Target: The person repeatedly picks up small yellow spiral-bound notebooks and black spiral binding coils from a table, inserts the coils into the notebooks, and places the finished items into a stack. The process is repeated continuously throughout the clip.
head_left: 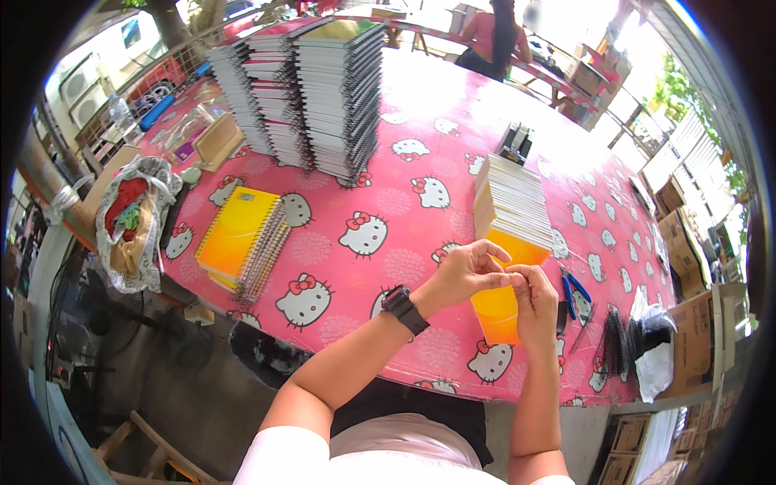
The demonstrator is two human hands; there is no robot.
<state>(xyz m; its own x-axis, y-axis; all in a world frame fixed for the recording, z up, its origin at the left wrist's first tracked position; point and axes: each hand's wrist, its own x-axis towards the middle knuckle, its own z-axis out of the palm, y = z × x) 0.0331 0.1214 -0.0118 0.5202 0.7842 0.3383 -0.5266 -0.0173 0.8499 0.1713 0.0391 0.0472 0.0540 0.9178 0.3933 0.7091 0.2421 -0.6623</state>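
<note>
My left hand [467, 277], with a black watch [402, 309] at the wrist, meets my right hand [534, 297] at the fingertips. Both are closed in a pinch; whatever lies between the fingers is too small to make out. Beneath them is a yellow-orange notebook cover [495, 314]. Just beyond, a leaning row of unbound notebooks [511, 198] shows white page edges and an orange front. To the right of my right hand lie blue-handled pliers [577, 296] and a bundle of black spiral binding coils [616, 343].
Tall stacks of spiral notebooks [335, 101] rise at the back left of the pink patterned table [364, 303]. Yellow spiral notebooks [240, 234] lie nearer, beside a cloth-lined basket [137, 222]. A black tape dispenser [516, 144] stands behind the row. Cardboard boxes [691, 343] flank the right edge. Another person [497, 40] sits far off.
</note>
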